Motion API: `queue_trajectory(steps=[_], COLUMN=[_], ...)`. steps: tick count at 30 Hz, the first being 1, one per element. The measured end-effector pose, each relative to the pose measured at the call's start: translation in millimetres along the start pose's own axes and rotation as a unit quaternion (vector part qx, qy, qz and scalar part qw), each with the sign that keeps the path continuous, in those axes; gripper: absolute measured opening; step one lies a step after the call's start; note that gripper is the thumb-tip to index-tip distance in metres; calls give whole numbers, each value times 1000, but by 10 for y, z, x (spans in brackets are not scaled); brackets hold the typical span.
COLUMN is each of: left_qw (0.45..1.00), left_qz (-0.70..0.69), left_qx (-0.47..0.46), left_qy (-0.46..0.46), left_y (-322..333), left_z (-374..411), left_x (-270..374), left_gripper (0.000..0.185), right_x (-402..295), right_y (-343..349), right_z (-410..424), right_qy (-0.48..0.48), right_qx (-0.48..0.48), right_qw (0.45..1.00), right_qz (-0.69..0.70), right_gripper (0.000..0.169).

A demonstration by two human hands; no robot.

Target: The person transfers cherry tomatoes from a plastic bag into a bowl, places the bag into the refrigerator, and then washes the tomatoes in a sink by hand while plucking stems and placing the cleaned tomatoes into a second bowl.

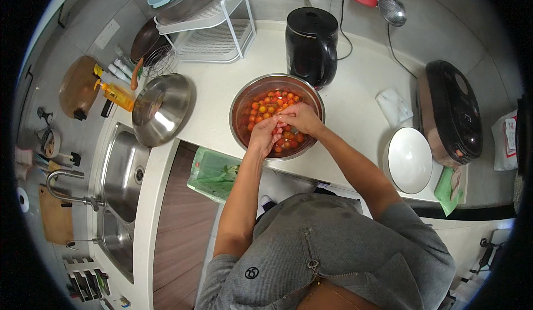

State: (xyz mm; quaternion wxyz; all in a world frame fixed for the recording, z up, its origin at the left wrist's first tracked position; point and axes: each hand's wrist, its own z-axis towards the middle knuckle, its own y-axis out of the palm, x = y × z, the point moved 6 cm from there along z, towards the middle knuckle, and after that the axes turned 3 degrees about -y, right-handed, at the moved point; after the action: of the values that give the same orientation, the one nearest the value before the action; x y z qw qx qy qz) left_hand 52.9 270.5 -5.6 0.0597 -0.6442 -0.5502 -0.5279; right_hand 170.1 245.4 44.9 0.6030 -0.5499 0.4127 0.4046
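Note:
A stainless steel bowl point(236, 120) on the counter holds water and many red and orange cherry tomatoes point(262, 109). Both my hands meet over its middle. My left hand point(265, 135) has its fingers curled around a red cherry tomato point(275, 131), partly hidden by the fingers. My right hand point(303, 119) reaches in from the right, its fingertips pinched against those of the left. Whatever lies between the touching fingertips is too small to make out. Loose tomatoes float around and below both hands.
A black electric kettle point(308, 43) stands just behind the bowl. To the left are an upturned steel bowl point(166, 106) and the sink point(125, 164). A green-lined bin point(212, 176) is below the counter edge. At right stand a white bowl point(410, 160) and a black-lidded appliance point(452, 110).

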Motion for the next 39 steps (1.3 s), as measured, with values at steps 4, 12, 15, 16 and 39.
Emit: queue_trajectory(steps=[4,12,15,16,39], left_qw=[999,978,849,820,772], left_qz=[8,172,477,516,553], left_qx=[15,12,49,60,223], left_qy=[34,114,224,239,221], left_y=[68,109,295,417,-489], left_z=[-75,-40,-188,-361,80], left_x=[73,47,227,276,898], left_gripper=[16,22,36,44,28], right_x=[123,425,498,504,52], right_y=[48,99,89,72,255], right_z=[-52,96,257,303,989], right_qy=[10,188,214,222,-59], right_qx=[92,70,54,46,25], right_qw=[994,946,847,857,949], right_qz=[67,256,484,464,-309], right_gripper=[20,18,17,17,15])
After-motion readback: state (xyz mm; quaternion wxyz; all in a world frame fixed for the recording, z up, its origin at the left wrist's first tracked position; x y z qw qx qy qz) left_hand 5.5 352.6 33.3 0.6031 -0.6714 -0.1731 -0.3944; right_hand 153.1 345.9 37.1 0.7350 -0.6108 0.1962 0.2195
